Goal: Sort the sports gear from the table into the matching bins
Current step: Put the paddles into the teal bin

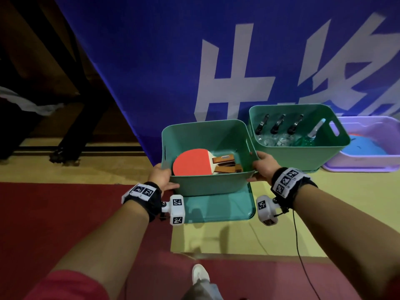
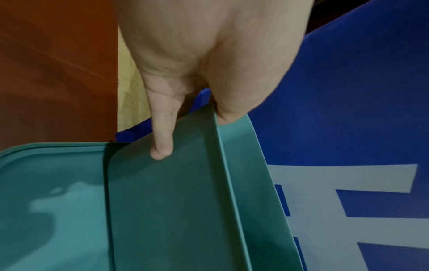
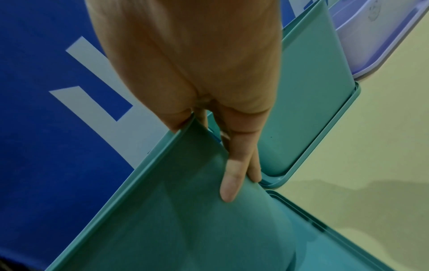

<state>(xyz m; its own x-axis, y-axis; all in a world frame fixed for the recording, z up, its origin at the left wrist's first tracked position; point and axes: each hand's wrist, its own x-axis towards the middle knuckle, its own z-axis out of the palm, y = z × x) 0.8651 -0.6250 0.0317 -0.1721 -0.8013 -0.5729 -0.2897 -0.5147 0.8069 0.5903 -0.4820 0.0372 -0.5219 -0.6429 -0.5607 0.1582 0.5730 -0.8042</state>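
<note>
I hold a green bin (image 1: 212,185) by its two short sides over a green lid (image 1: 218,207) that lies on the floor. Inside the bin are table tennis paddles, the top one red (image 1: 191,162), with wooden handles (image 1: 225,163). My left hand (image 1: 161,177) pinches the left rim, with the thumb over the edge and the fingers (image 2: 161,146) flat on the outer wall (image 2: 167,210). My right hand (image 1: 263,167) grips the right rim the same way, fingers (image 3: 230,183) on the wall (image 3: 174,220). Whether the bin touches the lid (image 2: 51,201) is unclear.
A second green bin (image 1: 303,156) with several clear bottles stands close on the right, and a purple bin (image 1: 368,163) sits beyond it. A blue banner (image 1: 151,61) rises right behind the bins. My shoe (image 1: 200,273) and a black cable (image 1: 299,245) are on the floor.
</note>
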